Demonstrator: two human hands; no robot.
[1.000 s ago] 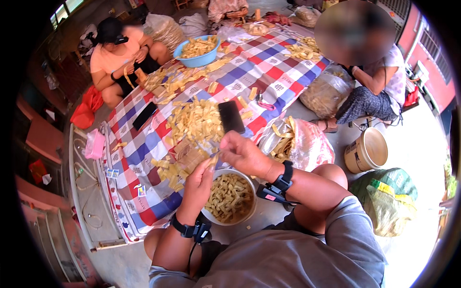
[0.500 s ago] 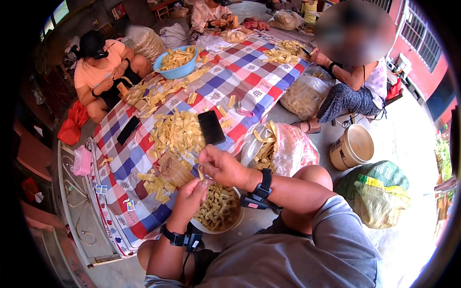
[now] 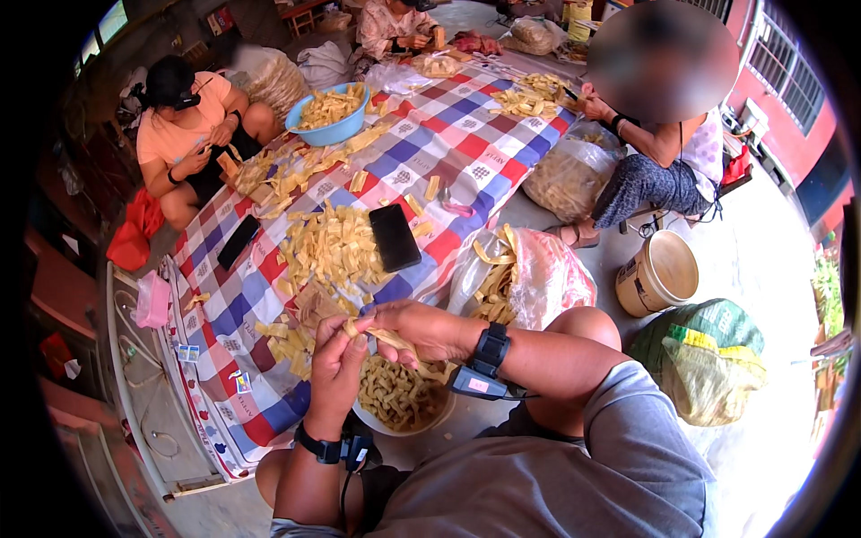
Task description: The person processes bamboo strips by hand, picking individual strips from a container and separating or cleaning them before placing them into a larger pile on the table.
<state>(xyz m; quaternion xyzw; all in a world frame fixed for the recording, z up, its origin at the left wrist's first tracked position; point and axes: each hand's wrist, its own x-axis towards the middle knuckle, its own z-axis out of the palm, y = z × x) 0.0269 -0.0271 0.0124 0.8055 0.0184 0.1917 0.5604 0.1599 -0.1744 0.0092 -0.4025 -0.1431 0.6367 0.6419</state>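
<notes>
My left hand (image 3: 334, 354) pinches one end of a pale yellow strip (image 3: 391, 339) between thumb and fingers. My right hand (image 3: 413, 327) is closed on the same strip, whose loose part hangs toward the lower right. Both hands are above a white basin (image 3: 404, 399) of small folded yellow pieces. Just beyond them on the checked cloth (image 3: 215, 377) lie a heap of short yellow pieces (image 3: 318, 242), a brown board (image 3: 317, 305) and a black phone (image 3: 395, 238). A clear-and-pink bag (image 3: 556, 278) of long strips stands right of my right hand.
Co-workers sit at left (image 3: 197, 117), far end (image 3: 386, 27) and right (image 3: 664, 161). A blue basin (image 3: 327, 133) stands on the cloth. A bucket (image 3: 655, 282) and green sack (image 3: 695, 359) are at right, a pink container (image 3: 152, 305) at left.
My hands have shifted left and changed grip, with my right hand lower and flatter. More of the strip now shows, hanging below my right fingers. The view shifted earlier.
</notes>
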